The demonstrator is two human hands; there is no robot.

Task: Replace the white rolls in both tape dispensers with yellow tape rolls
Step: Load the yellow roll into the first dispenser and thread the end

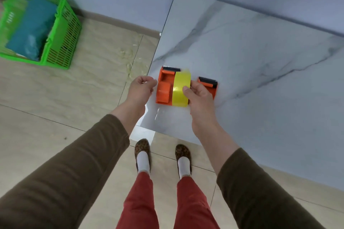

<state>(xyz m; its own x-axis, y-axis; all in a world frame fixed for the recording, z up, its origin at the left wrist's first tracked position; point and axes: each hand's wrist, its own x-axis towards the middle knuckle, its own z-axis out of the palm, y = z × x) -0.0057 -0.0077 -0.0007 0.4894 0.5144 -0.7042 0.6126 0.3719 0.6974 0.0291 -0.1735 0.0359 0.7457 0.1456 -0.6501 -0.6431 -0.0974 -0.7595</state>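
Two orange tape dispensers lie near the left front corner of a marble-patterned table (260, 52). The left dispenser (164, 87) is fully visible, with its black cutter at the far end. A yellow tape roll (181, 89) stands on edge between the dispensers, and my right hand (200, 96) grips it with the thumb on its top. The right dispenser (209, 83) is partly hidden behind that hand. My left hand (140, 89) hovers just left of the left dispenser, fingers curled, holding nothing that I can see. No white roll is in view.
A green plastic basket (61, 48) holding a teal bag stands on the tiled floor at the far left. Straw-like scraps (130, 61) lie on the floor by the table's left edge. A blue wall runs behind the table.
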